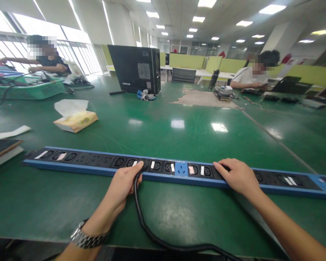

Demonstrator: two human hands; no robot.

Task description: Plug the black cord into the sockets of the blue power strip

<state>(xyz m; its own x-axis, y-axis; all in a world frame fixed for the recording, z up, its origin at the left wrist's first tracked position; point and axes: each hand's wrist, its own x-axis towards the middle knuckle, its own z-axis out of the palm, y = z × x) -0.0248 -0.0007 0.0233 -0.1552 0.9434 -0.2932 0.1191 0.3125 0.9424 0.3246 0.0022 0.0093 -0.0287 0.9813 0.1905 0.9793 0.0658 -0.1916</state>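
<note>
A long blue and black power strip lies across the table in front of me, lined with several sockets, some marked with white or pink stickers. My left hand pinches a black plug at a socket left of the strip's middle; how deep it sits I cannot tell. From it a thick black cable loops down and off to the lower right. Farther right, my right hand wraps over the strip, thumb on top. Its fingers are partly hidden behind the strip.
On the green table stand a tissue pack, a black computer case, gloves and a green basket with cables. A notebook lies at left. One person sits at far left, another at far right.
</note>
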